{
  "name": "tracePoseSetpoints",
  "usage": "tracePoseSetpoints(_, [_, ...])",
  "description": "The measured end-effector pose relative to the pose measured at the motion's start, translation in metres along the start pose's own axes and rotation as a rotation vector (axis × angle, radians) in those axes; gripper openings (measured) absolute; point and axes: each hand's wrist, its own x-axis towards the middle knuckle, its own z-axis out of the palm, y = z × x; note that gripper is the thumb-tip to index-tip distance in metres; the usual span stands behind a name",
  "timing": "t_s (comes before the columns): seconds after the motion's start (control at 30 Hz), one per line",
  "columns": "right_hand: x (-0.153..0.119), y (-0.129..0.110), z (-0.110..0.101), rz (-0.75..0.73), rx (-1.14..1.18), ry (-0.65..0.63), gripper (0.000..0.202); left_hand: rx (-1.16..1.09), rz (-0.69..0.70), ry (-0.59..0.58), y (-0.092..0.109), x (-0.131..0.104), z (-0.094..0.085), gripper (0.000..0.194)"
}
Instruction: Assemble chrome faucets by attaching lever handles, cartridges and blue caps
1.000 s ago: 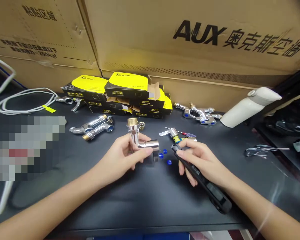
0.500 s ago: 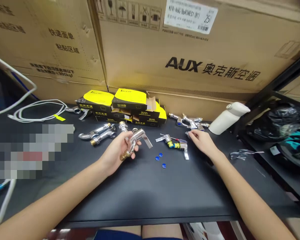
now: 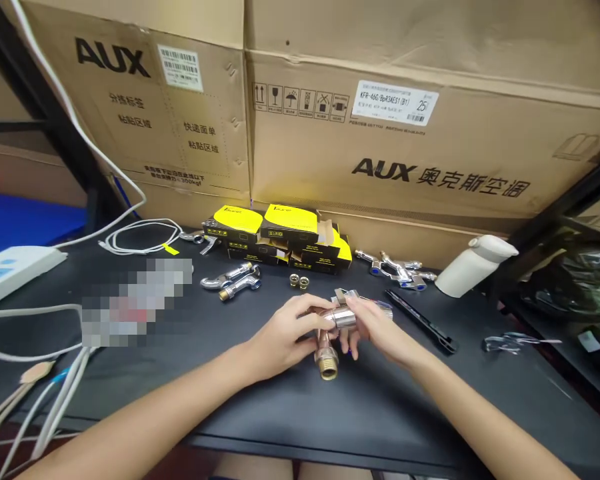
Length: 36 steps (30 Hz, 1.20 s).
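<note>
Both hands meet over the dark table at the centre of the head view. My left hand [image 3: 286, 333] is closed round a chrome faucet [image 3: 326, 353], whose brass threaded end points down toward me. On the faucet's chrome body lies my right hand [image 3: 380, 328], its fingers wrapped about it. A flat lever sticks up behind the fingers. Two small brass fittings [image 3: 299, 282] stand beyond my left hand. Past my right hand are chrome valves with blue marks [image 3: 400, 272]. Whatever lies beneath my right hand is mostly hidden.
Yellow and black boxes [image 3: 290, 227] are stacked against large cartons. Chrome elbow pipes [image 3: 237, 280] lie left of centre. A black slim tool [image 3: 423, 321] and a white bottle [image 3: 475, 265] are on the right, white cables [image 3: 75, 373] on the left.
The view has swung left and up. My right hand has come over to the faucet in my left hand and closed on it. The black tool now shows on the table.
</note>
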Motion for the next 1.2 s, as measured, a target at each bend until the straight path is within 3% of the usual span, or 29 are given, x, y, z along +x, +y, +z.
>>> tracePoseSetpoints(0.1, [0.002, -0.001, 0.006, -0.101, 0.026, 0.043, 0.036, 0.019, 0.008, 0.014, -0.003, -0.002, 0.003, 0.019])
tracePoseSetpoints(0.27, [0.000, 0.006, -0.001, -0.097, 0.095, 0.048, 0.027, -0.056, 0.041, 0.033, -0.005, -0.001, 0.003, 0.024])
tracePoseSetpoints(0.4, [-0.005, 0.007, -0.006, -0.147, -0.044, 0.012, 0.025, -0.150, -0.205, 0.010, -0.001, 0.005, 0.000, 0.019])
tracePoseSetpoints(0.53, [-0.008, 0.009, -0.009, -0.235, -0.145, 0.068, 0.024, -0.320, -0.404, -0.013, 0.004, 0.010, 0.000, 0.021])
tracePoseSetpoints(0.67, [-0.009, 0.015, -0.007, -0.349, -0.117, 0.086, 0.023, -0.500, -0.453, -0.034, 0.008, 0.011, 0.000, 0.020])
tracePoseSetpoints(1.03, [-0.010, 0.022, 0.000, -0.426, -0.128, 0.105, 0.024, -0.608, -0.553, -0.021, 0.012, 0.011, 0.000, 0.019])
tracePoseSetpoints(1.2, [-0.012, 0.023, 0.006, -0.511, -0.255, 0.164, 0.025, -0.769, -0.655, -0.048, 0.008, 0.013, 0.003, 0.026])
